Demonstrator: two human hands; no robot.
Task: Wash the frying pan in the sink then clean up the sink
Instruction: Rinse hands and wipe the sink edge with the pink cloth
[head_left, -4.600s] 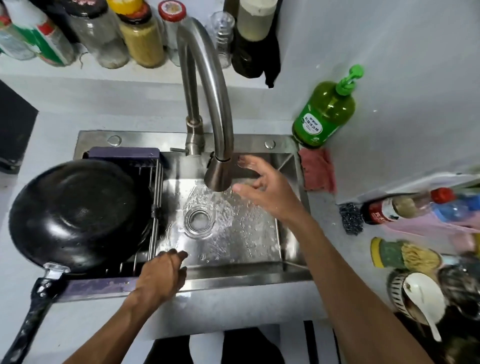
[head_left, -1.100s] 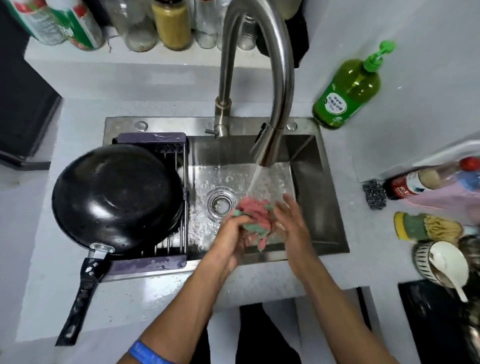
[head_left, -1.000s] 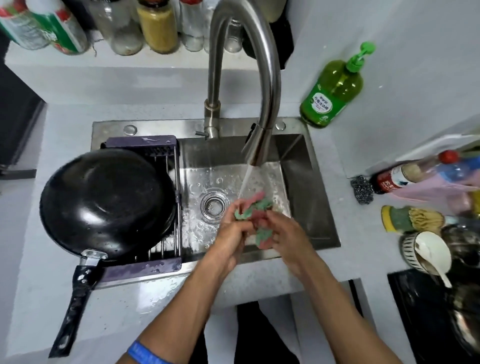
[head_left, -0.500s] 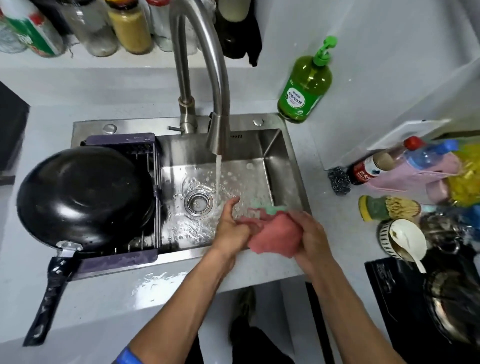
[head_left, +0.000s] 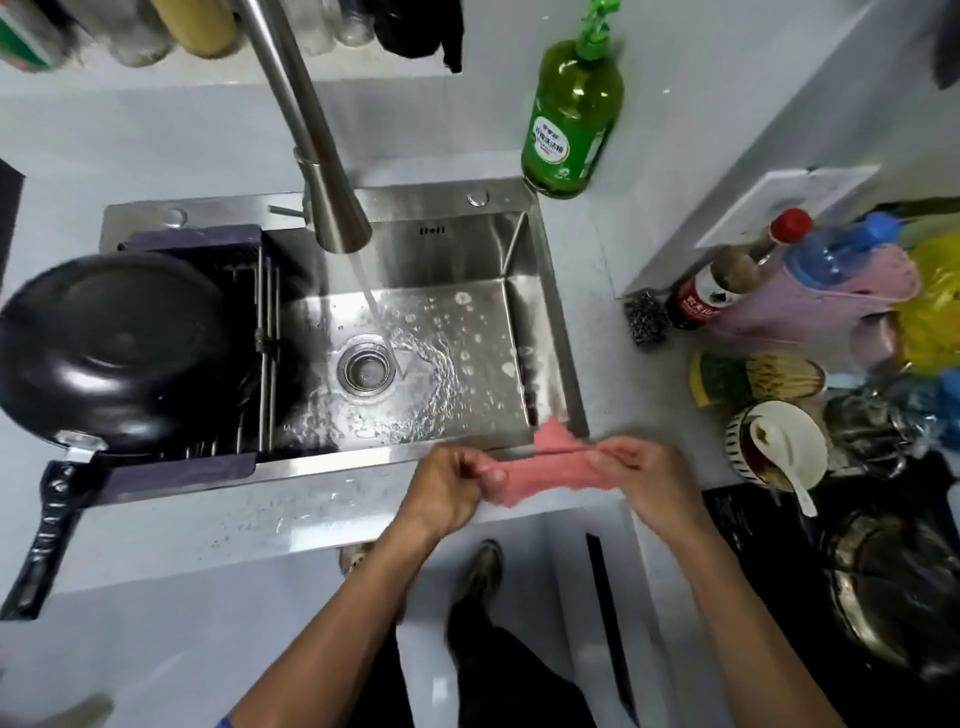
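Two sets of fingers are pinching a pink cloth (head_left: 550, 475), the left hand (head_left: 449, 486) and right hand (head_left: 641, 475) stretching it above the sink (head_left: 545, 291) front rim. Water is running into the sink. Left of the sink basin, the frying pan (head_left: 111, 348) is lying upside down on a rack (head_left: 197, 470).

both forearms are bare from the bottom edge of the frame to the wrists; no sleeve shows on either. a narrow strip of blue, a band or a cuff, cannot tell which, sits on the left arm (head_left: 224, 722) at the bottom edge. left hand (head_left: 451, 486) and right hand (head_left: 640, 480) are bare: no gloves, rings or watch seen. below the counter edge, dark trousers (head_left: 498, 670) cover the legs. two shoes, grey-brown and worn-looking, point forward: left shoe (head_left: 355, 557) partly hidden by the arm, right shoe (head_left: 484, 569) in fuller view. laces and markings too blurred to make out.
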